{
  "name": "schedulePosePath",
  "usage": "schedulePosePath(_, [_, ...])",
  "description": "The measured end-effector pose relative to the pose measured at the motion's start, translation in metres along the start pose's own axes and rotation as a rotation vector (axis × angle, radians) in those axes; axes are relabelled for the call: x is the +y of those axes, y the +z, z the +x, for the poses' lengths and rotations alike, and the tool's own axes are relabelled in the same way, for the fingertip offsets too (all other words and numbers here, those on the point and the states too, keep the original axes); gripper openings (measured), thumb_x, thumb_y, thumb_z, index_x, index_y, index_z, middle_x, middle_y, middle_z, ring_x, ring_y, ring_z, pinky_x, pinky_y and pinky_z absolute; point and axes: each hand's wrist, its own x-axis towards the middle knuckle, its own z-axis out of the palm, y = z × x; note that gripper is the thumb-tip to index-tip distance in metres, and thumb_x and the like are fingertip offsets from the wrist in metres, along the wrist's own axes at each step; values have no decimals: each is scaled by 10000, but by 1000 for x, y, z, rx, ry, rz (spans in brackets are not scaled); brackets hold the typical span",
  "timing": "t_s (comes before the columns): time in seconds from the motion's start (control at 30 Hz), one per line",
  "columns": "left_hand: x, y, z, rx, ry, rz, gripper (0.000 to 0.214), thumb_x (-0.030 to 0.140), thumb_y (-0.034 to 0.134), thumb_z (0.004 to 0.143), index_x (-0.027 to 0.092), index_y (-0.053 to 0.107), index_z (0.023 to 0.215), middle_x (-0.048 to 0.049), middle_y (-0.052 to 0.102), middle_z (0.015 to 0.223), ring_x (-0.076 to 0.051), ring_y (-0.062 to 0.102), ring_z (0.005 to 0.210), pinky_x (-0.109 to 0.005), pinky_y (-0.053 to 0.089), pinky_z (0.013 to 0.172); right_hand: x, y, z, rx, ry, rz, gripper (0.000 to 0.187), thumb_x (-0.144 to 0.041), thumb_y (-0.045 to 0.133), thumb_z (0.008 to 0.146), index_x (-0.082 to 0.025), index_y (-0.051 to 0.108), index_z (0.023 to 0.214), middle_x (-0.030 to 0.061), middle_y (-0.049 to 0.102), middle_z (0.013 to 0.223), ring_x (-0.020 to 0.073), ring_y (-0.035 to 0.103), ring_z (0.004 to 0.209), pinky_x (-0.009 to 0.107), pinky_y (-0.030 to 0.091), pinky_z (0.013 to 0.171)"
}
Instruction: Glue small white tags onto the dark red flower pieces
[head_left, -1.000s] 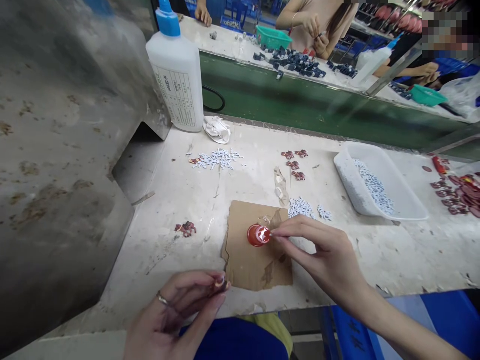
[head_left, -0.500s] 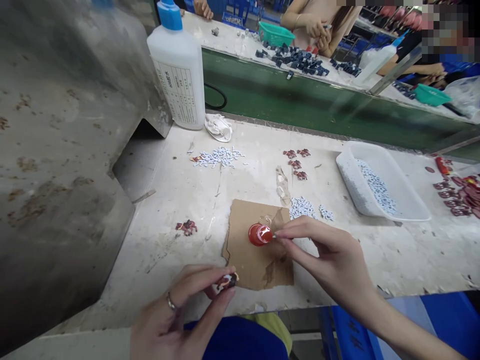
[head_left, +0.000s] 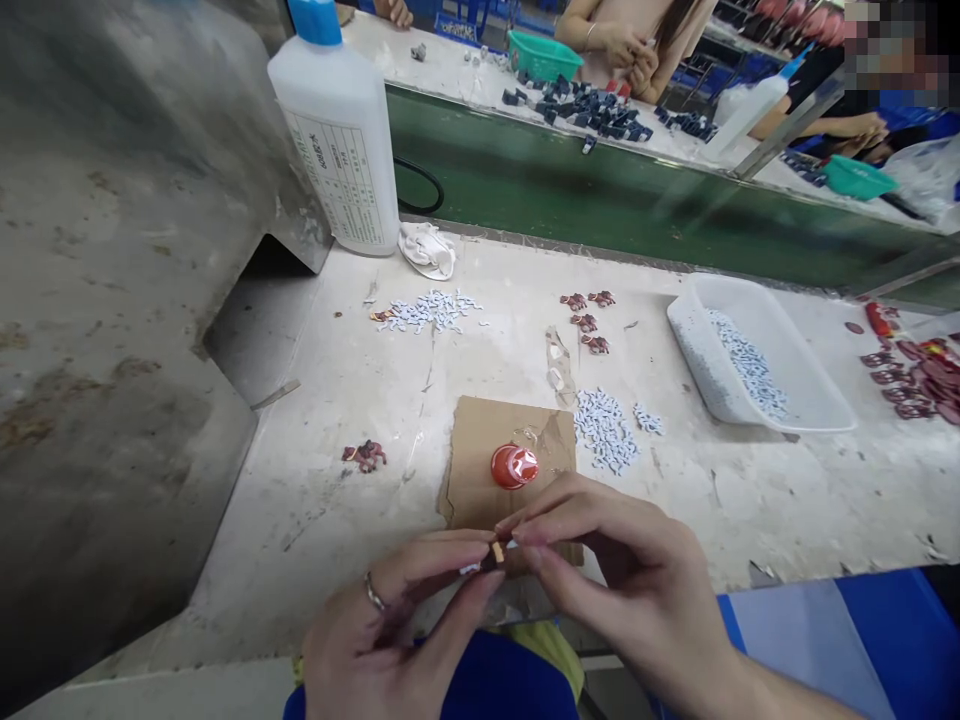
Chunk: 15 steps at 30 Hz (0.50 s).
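Left hand (head_left: 367,640) and right hand (head_left: 637,570), both mine, meet low in front of me, each drawn to a narrow pinch, fingertips close together. Beneath spreads the whitish table (head_left: 510,370), bearing a translucent tub (head_left: 814,425) well off to my right. Nearer, a cardboard sheet (head_left: 472,450) lies flat, with a loose pile (head_left: 606,430) of pale bits just beyond its right edge. On the cardboard stands a red cap (head_left: 514,466) with a glossy top, which neither hand touches. Over the sheet's near edge my left thumb and fingers grip a toy figure (head_left: 493,555), mostly covered by them. Smallest of all, a pale piece (head_left: 513,544) shows at my right fingertips, seemingly held there against or just beside the figure; I cannot tell which. To do this well, I'd steady the figure, hold the piece by its end and press lightly, squarely.
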Motion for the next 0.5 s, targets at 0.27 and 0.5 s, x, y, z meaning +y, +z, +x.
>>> schedulePosePath(0.27, [0, -3, 3, 5, -1, 16, 94, 289, 875, 729, 292, 793, 776, 64, 802, 829, -125, 780, 741, -133, 643, 756, 3, -2, -1, -14, -13, -30, 171, -63, 724, 904, -203, 811, 949, 38, 811, 875, 146, 768, 836, 224, 636, 738])
schedulePosePath(0.5, [-4, -5, 5, 4, 21, 31, 104, 264, 880, 723, 310, 795, 760, 87, 801, 822, -108, 782, 741, -91, 622, 778, 5, -4, -3, -95, -254, -203, 200, 35, 677, 922, -90, 780, 1040, 120, 789, 976, 151, 776, 906, 196, 647, 806])
